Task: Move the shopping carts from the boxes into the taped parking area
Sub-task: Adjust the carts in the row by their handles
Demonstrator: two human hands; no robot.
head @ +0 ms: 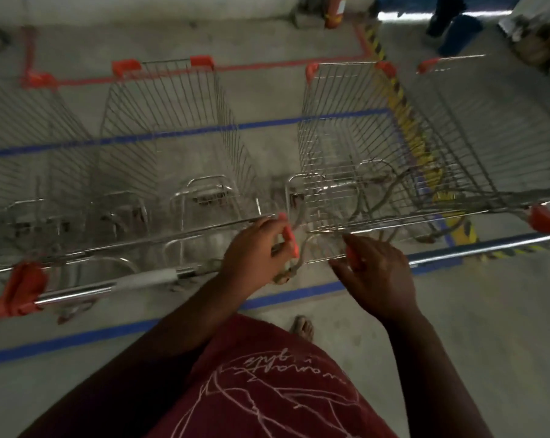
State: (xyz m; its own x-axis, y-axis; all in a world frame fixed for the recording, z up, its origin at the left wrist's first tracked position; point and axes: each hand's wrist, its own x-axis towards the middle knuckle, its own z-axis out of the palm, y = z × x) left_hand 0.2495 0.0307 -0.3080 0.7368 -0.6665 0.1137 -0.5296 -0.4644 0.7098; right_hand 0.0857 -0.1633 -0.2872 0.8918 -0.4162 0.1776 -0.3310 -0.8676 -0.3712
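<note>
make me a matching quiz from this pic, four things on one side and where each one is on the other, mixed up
Things:
1. left hand
2. right hand
3. fire extinguisher
4. yellow-and-black striped tape

Places:
A. standing by the far wall at the top of the view
B. running along the floor under the cart on the right
C. at the orange corner piece of the left cart's handle end
D. at the near left corner of the right cart's basket

Pairs: 1-C, 2-D, 3-A, 4-B
</note>
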